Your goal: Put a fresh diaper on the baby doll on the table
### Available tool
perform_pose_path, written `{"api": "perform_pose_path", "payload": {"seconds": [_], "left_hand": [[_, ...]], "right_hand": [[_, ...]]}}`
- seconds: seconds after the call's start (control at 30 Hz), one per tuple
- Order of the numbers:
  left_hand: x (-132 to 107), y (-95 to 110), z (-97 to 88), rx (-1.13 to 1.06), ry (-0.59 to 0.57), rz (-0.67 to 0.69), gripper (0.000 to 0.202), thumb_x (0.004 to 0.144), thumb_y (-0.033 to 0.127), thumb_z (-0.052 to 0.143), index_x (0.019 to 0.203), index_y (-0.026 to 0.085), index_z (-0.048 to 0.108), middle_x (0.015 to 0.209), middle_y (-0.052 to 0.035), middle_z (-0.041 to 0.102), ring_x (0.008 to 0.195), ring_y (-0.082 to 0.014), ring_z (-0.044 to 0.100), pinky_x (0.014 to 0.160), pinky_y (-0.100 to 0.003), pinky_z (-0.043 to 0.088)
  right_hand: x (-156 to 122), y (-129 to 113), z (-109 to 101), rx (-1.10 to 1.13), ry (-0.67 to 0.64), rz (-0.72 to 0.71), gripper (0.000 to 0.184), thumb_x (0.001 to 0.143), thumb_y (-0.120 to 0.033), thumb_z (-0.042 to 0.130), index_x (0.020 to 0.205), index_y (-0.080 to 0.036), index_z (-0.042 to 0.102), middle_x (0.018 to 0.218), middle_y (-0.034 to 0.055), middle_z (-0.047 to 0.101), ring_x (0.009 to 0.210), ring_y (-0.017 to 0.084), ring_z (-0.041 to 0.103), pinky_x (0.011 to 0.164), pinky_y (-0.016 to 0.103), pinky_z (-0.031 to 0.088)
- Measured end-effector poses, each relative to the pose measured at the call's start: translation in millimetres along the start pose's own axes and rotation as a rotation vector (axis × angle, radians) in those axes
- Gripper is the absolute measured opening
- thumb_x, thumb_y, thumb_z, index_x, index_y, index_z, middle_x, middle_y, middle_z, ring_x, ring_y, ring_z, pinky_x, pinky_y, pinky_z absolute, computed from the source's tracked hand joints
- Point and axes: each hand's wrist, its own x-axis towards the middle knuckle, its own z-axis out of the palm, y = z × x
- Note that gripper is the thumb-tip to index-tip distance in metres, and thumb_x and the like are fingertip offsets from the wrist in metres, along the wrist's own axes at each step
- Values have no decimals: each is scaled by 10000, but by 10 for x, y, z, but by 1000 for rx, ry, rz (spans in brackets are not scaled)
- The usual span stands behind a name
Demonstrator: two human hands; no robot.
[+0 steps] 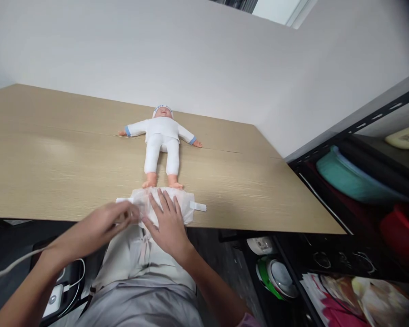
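Note:
A baby doll [162, 143] in a white suit and cap lies on its back on the wooden table [54, 159], feet toward me. A white diaper [186, 202] lies spread at the table's front edge, just below the doll's feet. My right hand [167, 220] rests flat on the diaper with its fingers stretched out. My left hand [114, 220] pinches the diaper's left edge near a fastening tab, fingers curled.
A black shelf unit [361, 190] stands at the right, holding a teal container [347, 177], a red item and packages. Round objects sit on the floor below it. A white cable and a charger lie at the lower left. A white wall backs the table.

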Motion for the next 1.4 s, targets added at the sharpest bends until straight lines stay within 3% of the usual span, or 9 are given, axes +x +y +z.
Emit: {"api": "perform_pose_path", "payload": {"seconds": [0.13, 0.27, 0.37, 0.47, 0.67, 0.87, 1.03, 1.33, 1.4], "left_hand": [[939, -251, -165, 526, 183, 273, 512, 1049, 110, 560, 1535, 211, 687, 1638, -212, 634, 1471, -387, 607, 1221, -524, 468], [1684, -431, -101, 746, -46, 543, 1096, 776, -39, 790, 1751, 354, 481, 1915, -137, 299, 1712, -430, 372, 1344, -542, 345], [1949, -465, -40, 746, -150, 655, 1250, 628, -84, 835, 1738, 373, 491, 1930, -120, 262, 1748, -440, 318, 1370, -518, 319], [2067, -444, 17, 758, -166, 685, 1023, 635, -75, 817, 1573, 294, 643, 1899, -126, 350, 1727, -432, 353, 1365, -519, 327], [2224, -246, -18, 653, -190, 738, 382, 908, 110, 714, 1267, 229, 769, 1652, -119, 675, 1542, -413, 546, 1298, -566, 365], [2419, 92, -442, 239, -136, 752, 387, 1015, 200, 625, 1367, 257, 775, 1403, -95, 809, 1341, -320, 678, 1170, -472, 478], [2567, 303, -807, 67, -87, 656, 422, 970, 443, 815, 1328, 222, 781, 1309, -91, 814, 1197, -284, 729, 1025, -383, 524], [2623, 358, -1029, 14, -7, 607, 501, 972, 528, 838, 1343, 199, 767, 1346, -97, 785, 1229, -299, 732, 1081, -416, 548], [2613, 351, -1047, 12, 12, 575, 514, 969, 549, 846, 1335, 198, 762, 1342, -92, 784, 1243, -306, 730, 1095, -415, 552]], "right_hand": [[-5, 0, 3, -5, -2, -2, 774, 1170, -616, 541, 1831, -256, 358, 1924, 106, 253, 1797, 336, 237, 1460, 641, 203], [-10, 22, 36, 3, 10, -7, 775, 1166, -617, 549, 1828, -259, 364, 1922, 89, 264, 1793, 333, 250, 1463, 629, 203], [-21, 39, 54, 15, 22, -15, 784, 1164, -613, 556, 1836, -268, 342, 1927, 79, 245, 1793, 339, 248, 1459, 636, 223], [-32, 45, 45, 33, 18, -34, 794, 1166, -615, 553, 1842, -269, 323, 1930, 82, 227, 1794, 345, 246, 1456, 650, 227], [31, 72, -14, 82, -7, -18, 746, 1165, -584, 571, 1825, -295, 376, 1921, 65, 259, 1796, 327, 248, 1465, 634, 221], [412, 215, -25, 79, -75, -15, 635, 1197, -394, 472, 1819, -291, 391, 1915, 41, 279, 1798, 285, 247, 1477, 606, 194], [1009, 390, 25, 27, -101, -20, 631, 1202, -394, 441, 1819, -273, 388, 1924, 54, 268, 1802, 290, 225, 1469, 616, 176], [2387, 784, 80, -95, 32, -45, 586, 1173, -375, 575, 1697, -114, 556, 1829, 226, 442, 1717, 385, 376, 1426, 602, 233], [2601, 828, 29, -7, 101, -15, 542, 1207, -397, 459, 1552, -33, 665, 1725, 239, 566, 1656, 384, 465, 1386, 542, 306]]}}
